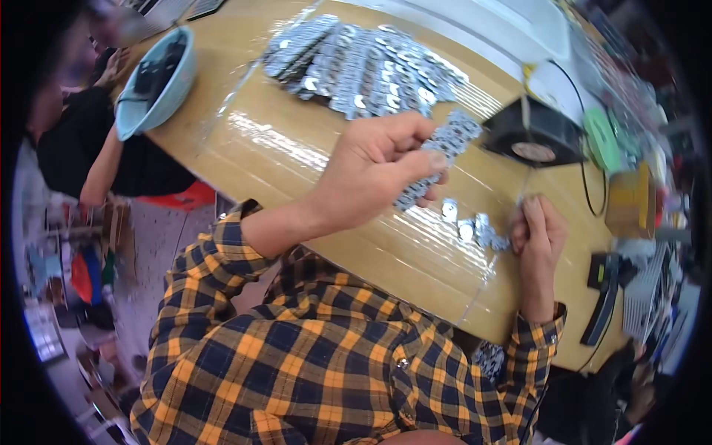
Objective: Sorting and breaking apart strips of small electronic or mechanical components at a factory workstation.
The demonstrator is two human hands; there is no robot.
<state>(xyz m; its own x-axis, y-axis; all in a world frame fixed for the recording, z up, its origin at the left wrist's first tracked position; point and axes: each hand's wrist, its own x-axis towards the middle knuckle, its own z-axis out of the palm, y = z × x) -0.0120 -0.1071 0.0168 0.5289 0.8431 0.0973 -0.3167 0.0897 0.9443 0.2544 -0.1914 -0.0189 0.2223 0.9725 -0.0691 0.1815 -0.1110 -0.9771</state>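
My left hand is closed round a narrow grey strip panel, patterned with small cutouts, and holds it tilted above the table. The thumb lies across its face. Over the table's right part, my right hand has its fingers curled in, thumb against the forefinger; whatever is in it, if anything, is hidden. Beside that hand lie several small shiny grey pieces. Farther back, many similar strip panels are spread in overlapping rows.
A black square fan stands at the right with a cable, near a green round object. Beyond are a yellow-brown box and a black long-handled tool. A light blue basket and another person's arm are at the left.
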